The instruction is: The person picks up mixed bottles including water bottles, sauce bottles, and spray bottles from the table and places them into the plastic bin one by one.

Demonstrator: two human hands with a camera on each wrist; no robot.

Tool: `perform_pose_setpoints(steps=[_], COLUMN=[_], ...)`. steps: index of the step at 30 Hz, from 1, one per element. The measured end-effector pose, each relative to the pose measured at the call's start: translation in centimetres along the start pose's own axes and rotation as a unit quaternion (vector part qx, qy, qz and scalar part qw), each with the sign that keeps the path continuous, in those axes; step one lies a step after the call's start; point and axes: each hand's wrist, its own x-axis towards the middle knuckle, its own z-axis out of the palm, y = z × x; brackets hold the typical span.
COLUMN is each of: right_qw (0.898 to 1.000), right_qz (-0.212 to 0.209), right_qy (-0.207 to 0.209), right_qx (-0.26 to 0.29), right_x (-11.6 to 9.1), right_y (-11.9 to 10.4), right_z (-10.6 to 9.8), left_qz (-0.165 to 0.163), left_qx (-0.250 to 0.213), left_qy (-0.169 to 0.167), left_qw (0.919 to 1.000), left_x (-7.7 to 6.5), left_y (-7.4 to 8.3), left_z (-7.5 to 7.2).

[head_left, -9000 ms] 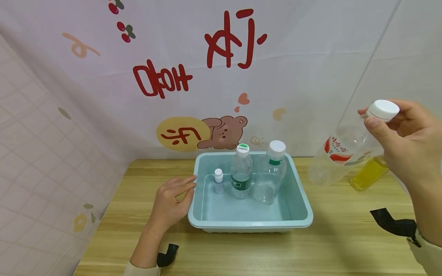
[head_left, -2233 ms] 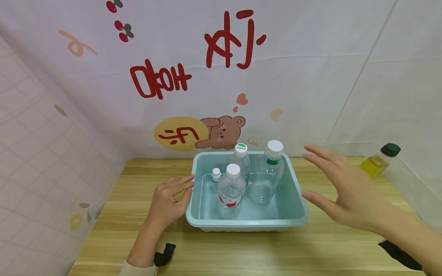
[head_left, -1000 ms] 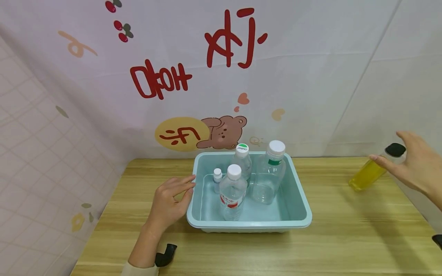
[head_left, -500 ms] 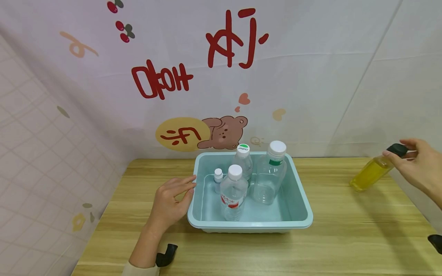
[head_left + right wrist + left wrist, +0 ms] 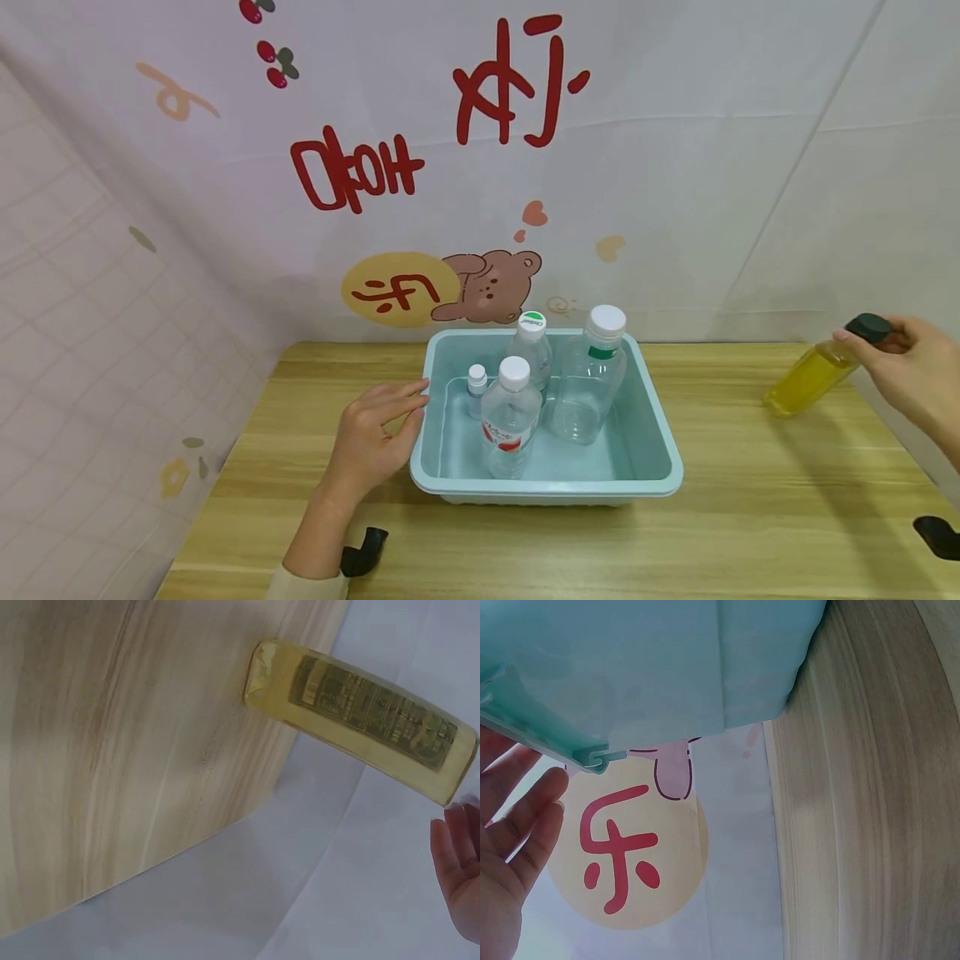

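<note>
At the far right of the table, my right hand (image 5: 911, 367) pinches a bottle of yellow oil (image 5: 810, 379) by its dark green cap (image 5: 868, 327). The bottle leans slightly, its base at the table top. In the right wrist view the oil bottle (image 5: 367, 712) shows a printed back label. My left hand (image 5: 371, 437) rests its fairly straight fingertips against the left rim of a light blue plastic basin (image 5: 551, 487). From below, the left wrist view shows the fingers (image 5: 536, 810) right at the rim of the basin (image 5: 630, 675).
Inside the basin stand a red-labelled clear bottle (image 5: 510, 429), a large square clear bottle (image 5: 588, 383), a green-labelled bottle (image 5: 532, 350) and a small white-capped vial (image 5: 477, 387). A patterned cloth wall (image 5: 637, 208) rises behind the wooden table (image 5: 720, 533).
The red-labelled bottle went from my right hand into the basin. My right hand then moved right to the oil bottle and closed its fingers on the cap. The left hand stays at the rim.
</note>
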Motion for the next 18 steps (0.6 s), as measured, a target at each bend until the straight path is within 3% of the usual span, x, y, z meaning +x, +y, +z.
perform_pose_setpoints(steps=[18], right_qw=[1.0], right_qz=[-0.006], right_qy=[-0.001], right_qx=[0.004], right_x=[-0.54], right_y=[0.63], right_z=[0.59], left_qz=[-0.012], left_qx=[0.006], left_qy=[-0.008], left_qw=[0.9999], left_x=[-0.01], left_y=[0.39], left_z=[-0.23])
